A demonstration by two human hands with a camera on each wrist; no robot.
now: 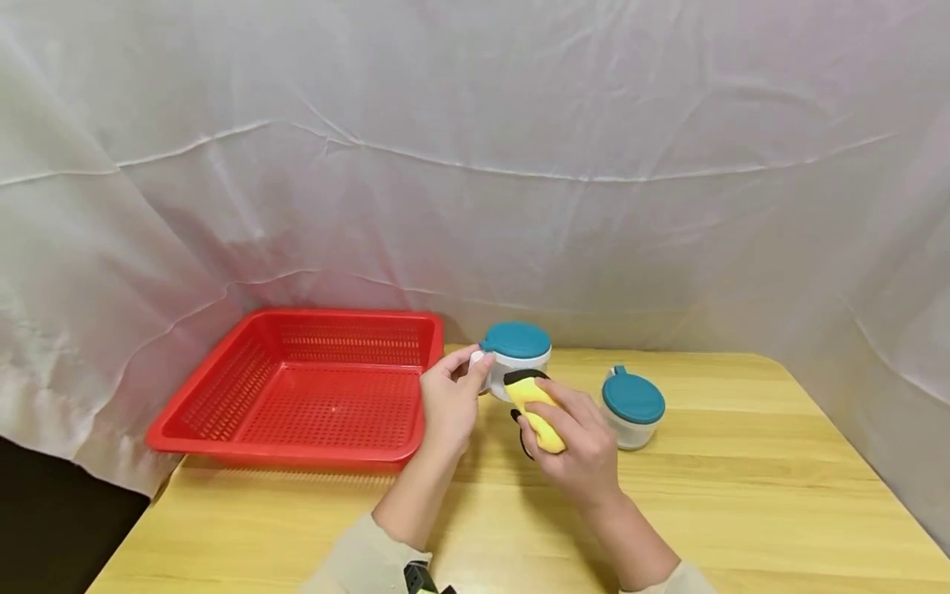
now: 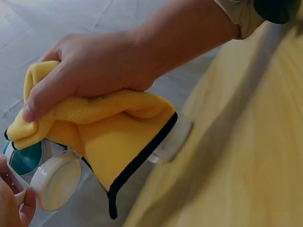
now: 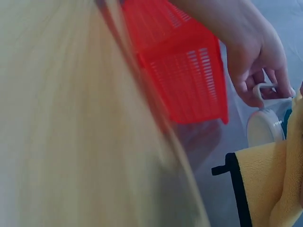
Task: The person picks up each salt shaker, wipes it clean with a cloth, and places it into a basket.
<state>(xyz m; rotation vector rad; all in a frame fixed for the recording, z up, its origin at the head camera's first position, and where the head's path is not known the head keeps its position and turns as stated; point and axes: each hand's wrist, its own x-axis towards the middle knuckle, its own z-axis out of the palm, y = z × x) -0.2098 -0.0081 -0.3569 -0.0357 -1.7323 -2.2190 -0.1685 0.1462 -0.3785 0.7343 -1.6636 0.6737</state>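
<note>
Left hand (image 1: 453, 398): fingers and thumb pinch the white handle (image 1: 477, 358) of a clear jar (image 1: 500, 378), teal lid (image 1: 517, 339) on. Right hand (image 1: 577, 439): grasping a bunched yellow cloth (image 1: 547, 427) with dark edging, right up against the jar's front side; actual pressure can't be told. Jar looks held up off the tabletop (image 1: 757, 487), round base (image 2: 61, 182) showing in the left wrist view.

Step in hand reads as wiping the jar; judged partway, can't say how much is done. To do it well: firm handle pinch, since that grip alone seems to carry the jar and it could swivel under a push. Wipe with a flat fold, not the edging; the loose corner hanging down could snag or drag, so tuck it in. Turn the jar by the handle to reach the far side and base, with light pressure near the lid.

Outward: second teal-lidded jar (image 1: 631, 434) stands just right of the right hand, so elbow room is tight there. Red basket (image 1: 282, 450) sits left of the left hand.
</note>
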